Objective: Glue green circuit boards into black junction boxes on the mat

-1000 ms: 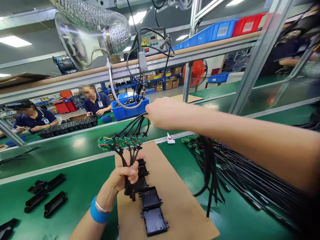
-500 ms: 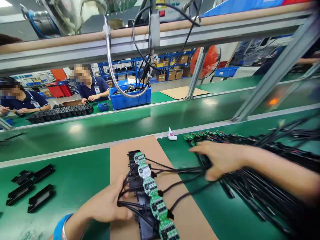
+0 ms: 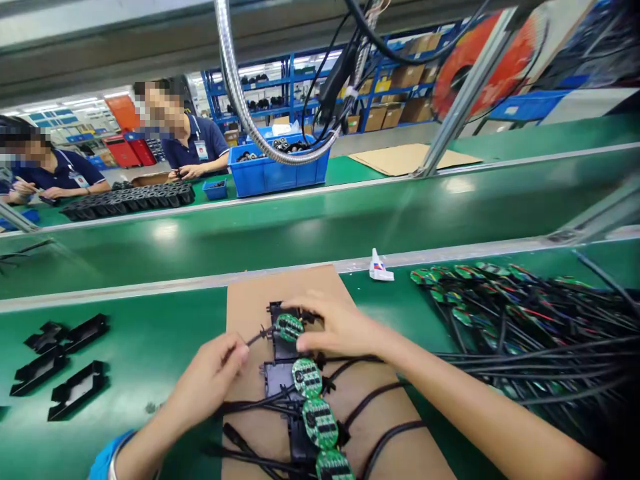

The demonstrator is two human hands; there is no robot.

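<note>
My left hand (image 3: 207, 373) is closed in a pinch on a thin black cable (image 3: 259, 335) that leads to the farthest round green circuit board (image 3: 289, 327). At that board, my right hand (image 3: 340, 327) has its thumb and fingers curled about the right edge; the fingers are partly blurred. Nearer me, several more round boards, among them one board (image 3: 320, 423), run in a row over black plastic housings (image 3: 280, 379). Black cables stretch out from the boards to both sides. A brown cardboard sheet (image 3: 255, 293) lies beneath them.
Loose black housings (image 3: 80, 390) lie at left. A heap of boards with black cables (image 3: 520, 307) covers the right side. A small white tube tip (image 3: 380, 265) stands near the ledge. Beyond, two people sit by a blue bin (image 3: 280, 170). A metal conduit (image 3: 240, 100) hangs overhead.
My right hand has moved left from the cable heap to the farthest board. My left hand has gone from spreading around several cables to pinching one. The view has shifted and tilted.
</note>
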